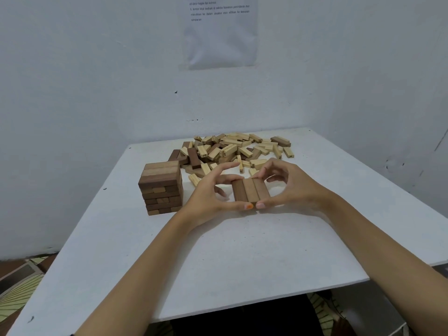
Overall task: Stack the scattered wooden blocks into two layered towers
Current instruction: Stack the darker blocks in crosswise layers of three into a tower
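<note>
The thumbs and curled fingers of the left hand point(213, 190) and the right hand point(291, 187) pinch a row of three dark blocks point(251, 191) at its near and far ends, so the row is held between both hands, low over the table point(242, 251). If the pressure is uneven, one block may slip out or the row may turn crooked, giving the second tower a bad base. The left forearm could also knock the built tower point(161, 187) just left of the fingers. Beyond the fingertips the loose pile point(237, 149) hides its lower blocks. Whether the row touches the table cannot be told.
</note>
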`<state>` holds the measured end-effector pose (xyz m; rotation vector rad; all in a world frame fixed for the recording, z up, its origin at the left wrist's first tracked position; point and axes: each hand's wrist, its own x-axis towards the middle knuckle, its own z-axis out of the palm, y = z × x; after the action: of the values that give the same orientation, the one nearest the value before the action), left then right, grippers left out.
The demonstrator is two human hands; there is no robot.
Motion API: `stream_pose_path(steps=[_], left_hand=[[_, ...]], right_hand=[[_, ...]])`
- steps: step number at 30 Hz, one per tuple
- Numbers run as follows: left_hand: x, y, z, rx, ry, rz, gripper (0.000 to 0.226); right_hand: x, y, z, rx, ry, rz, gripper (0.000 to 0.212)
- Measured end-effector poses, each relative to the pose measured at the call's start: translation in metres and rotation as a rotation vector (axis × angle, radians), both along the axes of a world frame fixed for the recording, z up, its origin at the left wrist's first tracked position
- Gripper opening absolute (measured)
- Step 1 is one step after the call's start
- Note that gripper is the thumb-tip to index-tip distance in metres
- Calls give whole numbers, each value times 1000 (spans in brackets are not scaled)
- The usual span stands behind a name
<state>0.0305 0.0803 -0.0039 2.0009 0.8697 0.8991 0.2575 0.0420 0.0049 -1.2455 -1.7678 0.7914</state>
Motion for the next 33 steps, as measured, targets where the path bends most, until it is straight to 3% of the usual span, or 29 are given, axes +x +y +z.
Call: stream_pose_path(steps=[8, 16, 23, 33], left_hand=[[-2, -8, 26, 91, -40, 3, 84], [-22, -17, 79, 253, 34, 31, 85], [-66, -10, 102, 273, 66, 77, 85], [-132, 13, 90, 178, 116, 180, 84]], right_hand=[[-3, -4, 19, 60, 55, 18, 62], [-22, -7, 58, 190, 67, 82, 67], [-67, 8, 78, 263, 51, 102, 62], [-133, 44, 72, 200, -10, 122, 54]])
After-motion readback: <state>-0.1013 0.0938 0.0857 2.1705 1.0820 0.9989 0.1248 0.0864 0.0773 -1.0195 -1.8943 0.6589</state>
